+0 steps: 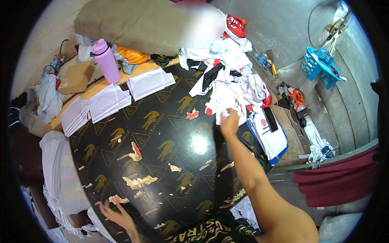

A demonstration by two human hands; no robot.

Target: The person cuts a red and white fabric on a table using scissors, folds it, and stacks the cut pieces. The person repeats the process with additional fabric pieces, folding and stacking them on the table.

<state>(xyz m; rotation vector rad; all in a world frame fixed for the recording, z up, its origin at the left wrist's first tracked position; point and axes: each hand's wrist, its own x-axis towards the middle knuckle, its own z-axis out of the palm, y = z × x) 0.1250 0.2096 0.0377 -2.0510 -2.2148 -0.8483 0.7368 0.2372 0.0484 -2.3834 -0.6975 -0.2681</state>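
My right hand (230, 122) is stretched out toward the far right of the black table (202, 178). Its fingers are closed on the near edge of a white garment (227, 97), part of a loose heap of white clothes with red and black parts. Low on the left, my left hand (117, 214) rests at the table's edge with fingers apart and nothing in it. Three folded white cloth stacks, among them one nearest the bottle (108, 103), lie along the far left edge.
A pink bottle (106, 62) and a cardboard box (77, 77) stand behind the stacks. Papers on a blue folder (269, 133) lie at the right edge. A blue basket (318, 67) hangs on the right. The tabletop has peeled patches (137, 182). More folded cloth (60, 170) sits left.
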